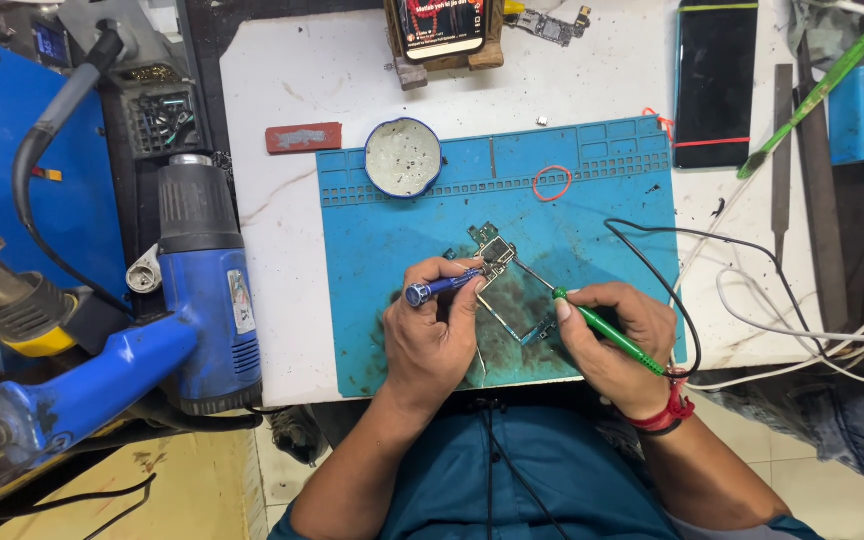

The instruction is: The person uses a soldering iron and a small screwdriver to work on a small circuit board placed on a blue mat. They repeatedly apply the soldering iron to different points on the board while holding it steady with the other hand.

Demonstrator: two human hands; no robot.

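A blue work mat [592, 215], smeared dark in the middle and moulded with small square pockets along its top edge, covers a white worktop [282, 210] veined with thin brown lines. On the mat lie a green and silver circuit board [495, 252], an orange rubber band [552, 183] and a blue-rimmed round dish [403, 157] with a speckled white inside, while a blue-handled tool [439, 287] sits in the left hand [432, 335] and a green-handled soldering iron [607, 333] with a black cord in the right hand [617, 345], whose wrist wears a red band [667, 415]. Beside the mat are a blue and black heat gun [197, 290], a red-brown block [303, 137], a black phone screen [716, 80] with red and green bands, and white cables [802, 325]; the person's shirt [522, 480] is teal.
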